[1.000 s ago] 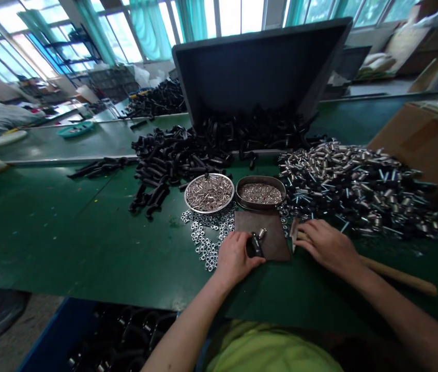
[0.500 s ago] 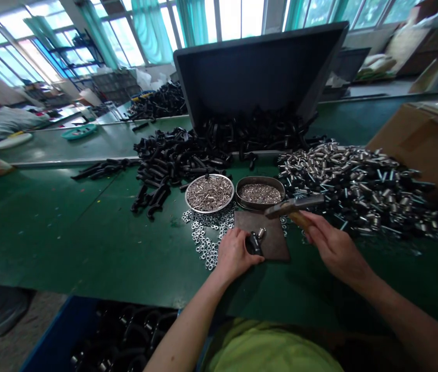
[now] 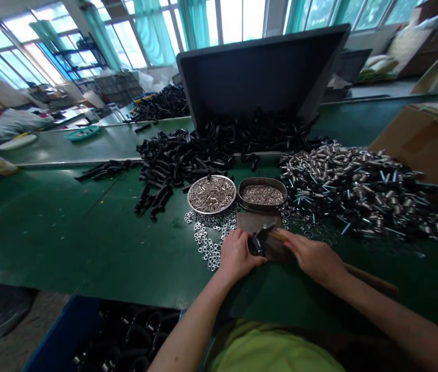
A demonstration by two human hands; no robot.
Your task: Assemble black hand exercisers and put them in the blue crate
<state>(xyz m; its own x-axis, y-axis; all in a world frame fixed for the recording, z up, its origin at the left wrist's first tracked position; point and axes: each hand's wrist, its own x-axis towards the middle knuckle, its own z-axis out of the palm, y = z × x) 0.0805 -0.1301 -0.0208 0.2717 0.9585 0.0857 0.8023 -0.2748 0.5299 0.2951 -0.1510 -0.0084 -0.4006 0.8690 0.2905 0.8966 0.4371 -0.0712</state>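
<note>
- Two hands busy: my left hand [image 3: 236,253] clenches a black shackle [image 3: 256,246] flat on the dark metal plate [image 3: 250,222].
- At the plate's 4 o'clock, my right hand [image 3: 314,258] grips a wooden-handled hammer [image 3: 276,236]; I'd strike square.

this place is serving as a factory workshop, with a long green-topped workbench [image 3: 48,222] stretching across the room beneath tall windows [image 3: 152,31] hung with teal curtains. heaps of black u-shaped fittings [image 3: 180,160] are spilling from a tilted dark plastic bin [image 3: 257,72], while a mound of metal bolts [image 3: 358,191] and loose steel nuts [image 3: 205,240] are spreading across the bench. a blue crate [image 3: 59,330] is standing just below the near edge.
</note>
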